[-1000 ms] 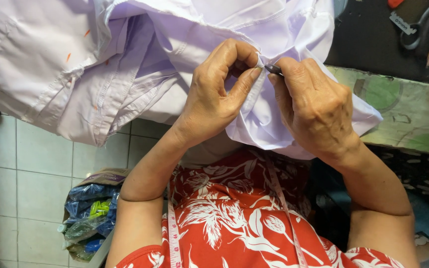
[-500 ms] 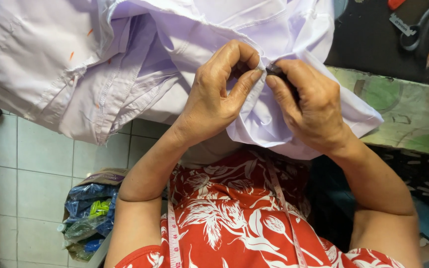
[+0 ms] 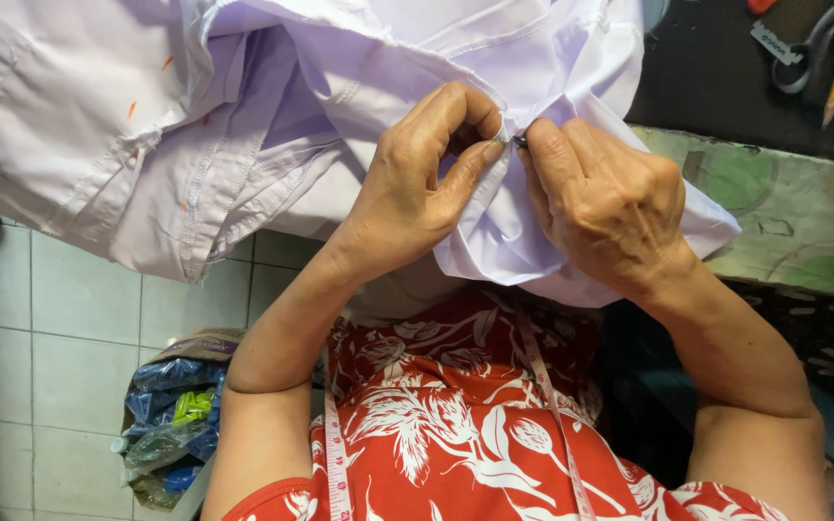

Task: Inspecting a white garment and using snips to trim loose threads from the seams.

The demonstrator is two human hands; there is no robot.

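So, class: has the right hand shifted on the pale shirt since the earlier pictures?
Barely: the right hand stays pinched at the same fold of the pale shirt, beside the left hand.

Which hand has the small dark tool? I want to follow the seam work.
The right hand: a dark tip pokes from its grip at the lilac garment's seam. The left hand only pinches fabric.

Single head cam, looking steeply down, close in on both hands: left hand (image 3: 417, 188), right hand (image 3: 610, 198). Table (image 3: 793, 222) far right, tiled floor (image 3: 60, 328) near left. No second view.
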